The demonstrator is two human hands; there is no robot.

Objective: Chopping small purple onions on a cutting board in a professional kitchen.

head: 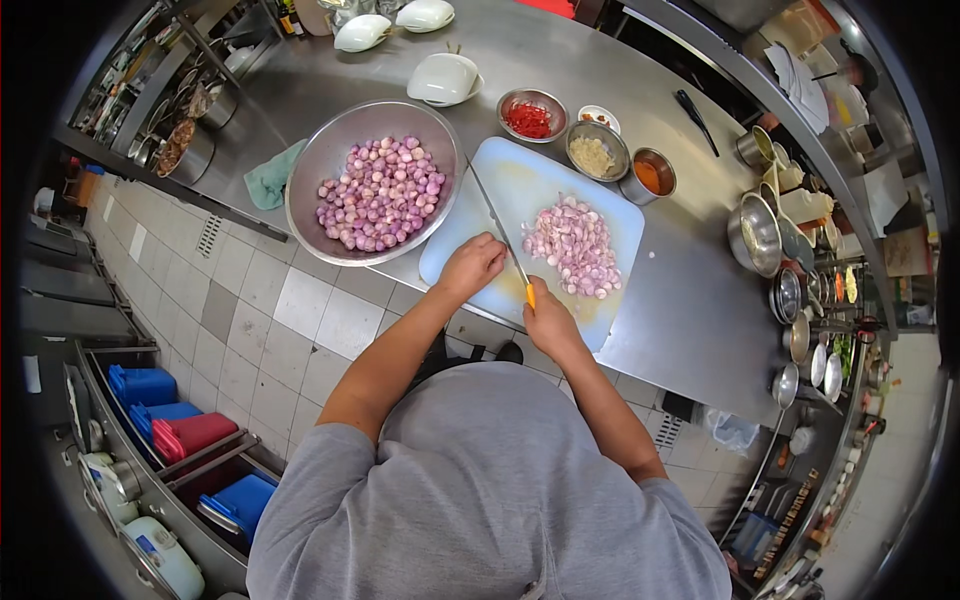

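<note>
My right hand (551,319) is closed around the yellow handle of a long kitchen knife (496,219), whose blade points away over a white plastic cutting board (450,225). Beside the blade on its left, my left hand (474,264) rests over the board with fingers curled; whether it pinches something small is hidden. To the right of the knife lies a heap of sliced shallots (576,247). A large metal bowl (306,217) of whole peeled shallots (382,196) stands left of the board and overlaps its edge.
Beyond the board stand metal bowls of red strips (527,118) and a pale minced food (591,156), plus a metal cup of orange powder (651,174). A green cloth (268,180) lies left of the large bowl. White dishes (444,79) stand farther back; a black-handled tool (697,120) lies at right.
</note>
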